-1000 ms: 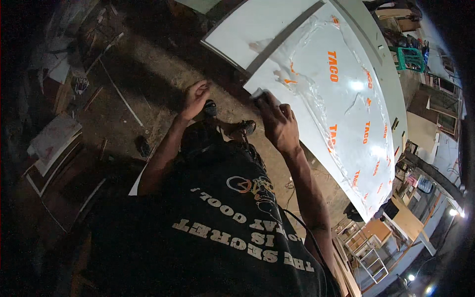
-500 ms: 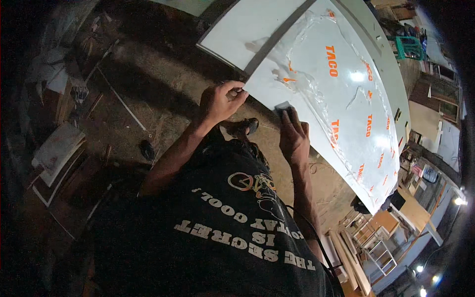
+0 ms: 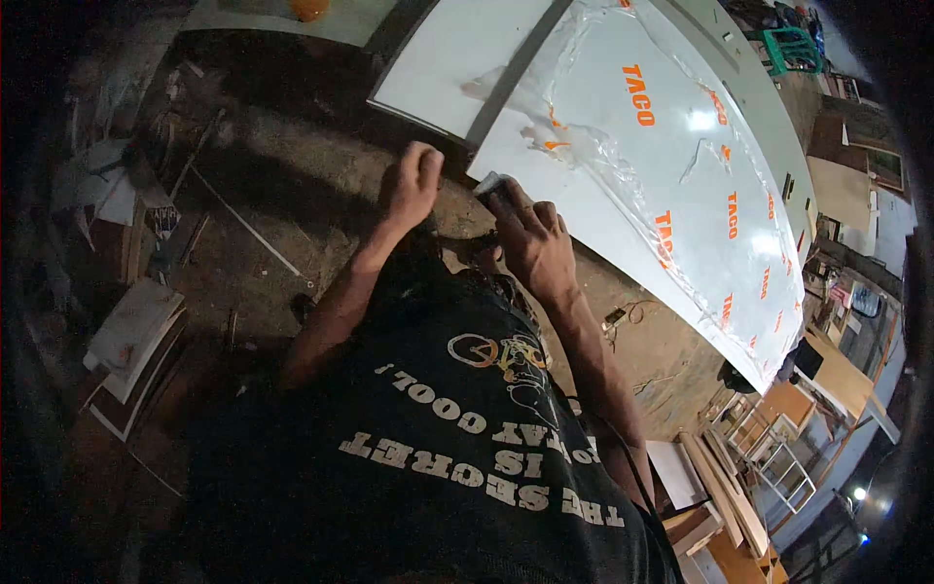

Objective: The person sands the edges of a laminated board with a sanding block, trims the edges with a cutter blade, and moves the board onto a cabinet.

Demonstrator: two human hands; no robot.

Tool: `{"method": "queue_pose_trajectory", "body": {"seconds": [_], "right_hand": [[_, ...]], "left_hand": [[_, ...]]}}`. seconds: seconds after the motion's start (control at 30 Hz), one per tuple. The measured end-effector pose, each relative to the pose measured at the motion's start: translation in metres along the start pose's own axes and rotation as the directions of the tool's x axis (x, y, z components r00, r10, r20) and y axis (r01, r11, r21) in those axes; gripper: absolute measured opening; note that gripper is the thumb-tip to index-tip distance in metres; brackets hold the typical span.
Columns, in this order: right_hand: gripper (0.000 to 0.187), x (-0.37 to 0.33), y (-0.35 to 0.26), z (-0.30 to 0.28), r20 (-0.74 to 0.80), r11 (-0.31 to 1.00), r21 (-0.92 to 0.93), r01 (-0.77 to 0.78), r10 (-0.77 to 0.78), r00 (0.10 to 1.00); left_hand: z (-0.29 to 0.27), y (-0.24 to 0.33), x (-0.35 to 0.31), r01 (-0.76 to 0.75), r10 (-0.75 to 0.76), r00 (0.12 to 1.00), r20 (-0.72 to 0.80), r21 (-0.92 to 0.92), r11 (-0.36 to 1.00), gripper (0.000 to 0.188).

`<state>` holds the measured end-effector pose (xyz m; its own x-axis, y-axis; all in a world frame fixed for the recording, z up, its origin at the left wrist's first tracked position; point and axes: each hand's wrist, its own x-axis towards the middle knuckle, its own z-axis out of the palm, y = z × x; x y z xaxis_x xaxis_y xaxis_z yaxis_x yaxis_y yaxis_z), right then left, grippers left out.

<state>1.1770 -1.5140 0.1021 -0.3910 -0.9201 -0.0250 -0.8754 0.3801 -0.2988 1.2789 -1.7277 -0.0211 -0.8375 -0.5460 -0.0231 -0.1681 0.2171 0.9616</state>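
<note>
My right hand (image 3: pixel 537 245) presses a small grey pad (image 3: pixel 492 184) to the near edge of a white panel (image 3: pixel 569 180), close to its left corner. The fingers lie bent over the pad. Clear plastic film (image 3: pixel 696 165) with orange print covers much of the panel, wrinkled and loose along its border. My left hand (image 3: pixel 414 185) is closed in the air just left of that corner, apart from the panel; whatever its curled fingers may hold is hidden.
Beyond a dark gap, a second white panel (image 3: pixel 443 68) lies left of the first. Offcuts and flat boards (image 3: pixel 136 336) lie on the dirt floor at left. Wood strips (image 3: pixel 720 487) and metal frames stand at lower right. A green plastic chair (image 3: pixel 790 51) is at far right.
My right hand has slid the pad leftward along the panel's edge toward the corner. My left hand has come off the corner and moved slightly left and up.
</note>
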Motion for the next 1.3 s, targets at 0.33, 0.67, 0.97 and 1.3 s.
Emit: {"method": "queue_pose_trajectory", "body": {"seconds": [0.33, 0.67, 0.97, 1.3], "right_hand": [[0.055, -0.009, 0.006, -0.012, -0.082, 1.000, 0.027, 0.013, -0.011, 0.997], [0.058, 0.009, 0.011, -0.013, -0.033, 0.990, -0.014, 0.139, -0.139, 0.990], [0.063, 0.015, 0.014, -0.005, 0.015, 0.975, -0.116, 0.191, -0.190, 0.982], [0.056, -0.005, 0.039, -0.004, -0.021, 0.961, -0.196, 0.193, -0.201, 0.979]], "left_hand": [[-0.040, -0.032, -0.005, 0.203, -0.205, 0.978, -0.029, -0.060, 0.977, 0.044], [-0.006, 0.004, -0.014, 0.077, -0.074, 0.997, 0.027, -0.142, 0.987, 0.029], [-0.025, -0.004, -0.022, 0.077, -0.084, 0.996, -0.034, -0.181, 0.980, 0.026], [-0.013, 0.006, -0.011, 0.104, -0.100, 0.995, 0.027, -0.301, 0.948, 0.027]]}}
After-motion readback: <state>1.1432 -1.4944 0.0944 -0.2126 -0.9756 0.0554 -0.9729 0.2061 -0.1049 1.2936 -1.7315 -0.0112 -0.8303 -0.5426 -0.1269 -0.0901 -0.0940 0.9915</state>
